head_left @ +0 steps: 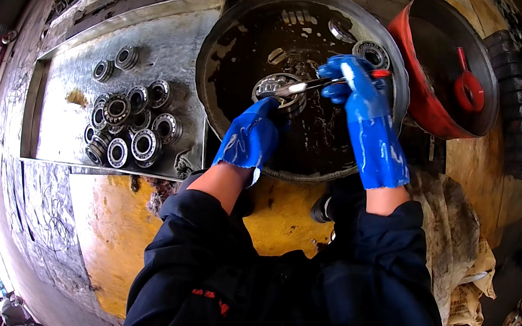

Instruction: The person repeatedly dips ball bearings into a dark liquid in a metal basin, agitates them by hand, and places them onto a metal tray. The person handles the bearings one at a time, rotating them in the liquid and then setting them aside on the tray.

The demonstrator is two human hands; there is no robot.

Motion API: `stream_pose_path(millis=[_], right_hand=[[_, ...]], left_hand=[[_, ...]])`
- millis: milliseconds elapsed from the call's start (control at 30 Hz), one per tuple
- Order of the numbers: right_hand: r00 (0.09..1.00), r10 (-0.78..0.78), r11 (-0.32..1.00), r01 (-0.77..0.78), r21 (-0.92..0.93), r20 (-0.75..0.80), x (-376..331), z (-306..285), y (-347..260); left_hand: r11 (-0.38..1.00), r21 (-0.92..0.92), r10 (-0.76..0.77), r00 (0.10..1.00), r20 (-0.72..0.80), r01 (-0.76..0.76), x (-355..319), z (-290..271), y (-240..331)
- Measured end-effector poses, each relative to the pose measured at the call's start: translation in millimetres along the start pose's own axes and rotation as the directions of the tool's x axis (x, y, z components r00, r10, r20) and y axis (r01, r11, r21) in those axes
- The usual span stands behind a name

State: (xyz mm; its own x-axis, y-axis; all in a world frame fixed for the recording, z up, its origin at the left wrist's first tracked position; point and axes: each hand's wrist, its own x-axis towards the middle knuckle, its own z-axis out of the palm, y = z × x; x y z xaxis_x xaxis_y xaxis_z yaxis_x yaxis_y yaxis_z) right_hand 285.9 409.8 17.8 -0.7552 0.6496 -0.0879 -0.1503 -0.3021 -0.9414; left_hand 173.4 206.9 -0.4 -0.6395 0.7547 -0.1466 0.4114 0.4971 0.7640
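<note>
Basin (207,63) of dark liquid (321,139) hogs the upper middle of the frame; right hand (356,85) and left hand (254,132) are both curled closed, left gripping a bearing (275,83) just above centre, right a slim red-ended tool (297,88).

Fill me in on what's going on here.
A person in blue gloves is working on a bearing. The left hand grips it at a round metal pan of dark liquid, while the right hand holds a slim brush across it. To the left, more bearings lie heaped on a metal tray; to the right is a red basin with a red scoop inside.
</note>
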Motion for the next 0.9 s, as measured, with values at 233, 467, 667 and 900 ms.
stream_pose_path(millis=[233,467,667,900], right_hand=[[0.989,-0.092,0.982,0.071,-0.175,-0.116,6.4,-14.3,10.2],[0.997,-0.042,0.984,0.053,-0.173,0.063,-3.5,4.7,6.1],[0.988,-0.061,0.988,0.04,-0.146,-0.14,-1.2,2.2,-1.2],[0.999,-0.041,0.989,0.042,-0.144,0.008,3.5,-1.3,5.1]], left_hand=[[0.976,0.16,0.147,0.989,0.001,-0.146,0.9,9.2,5.2],[0.938,-0.305,0.188,0.981,0.051,-0.164,21.1,49.5,-54.1],[0.641,-0.541,-0.517,0.827,0.221,0.545,49.0,61.7,-36.2],[0.735,-0.467,-0.458,0.868,0.192,0.491,61.4,66.9,-37.4]])
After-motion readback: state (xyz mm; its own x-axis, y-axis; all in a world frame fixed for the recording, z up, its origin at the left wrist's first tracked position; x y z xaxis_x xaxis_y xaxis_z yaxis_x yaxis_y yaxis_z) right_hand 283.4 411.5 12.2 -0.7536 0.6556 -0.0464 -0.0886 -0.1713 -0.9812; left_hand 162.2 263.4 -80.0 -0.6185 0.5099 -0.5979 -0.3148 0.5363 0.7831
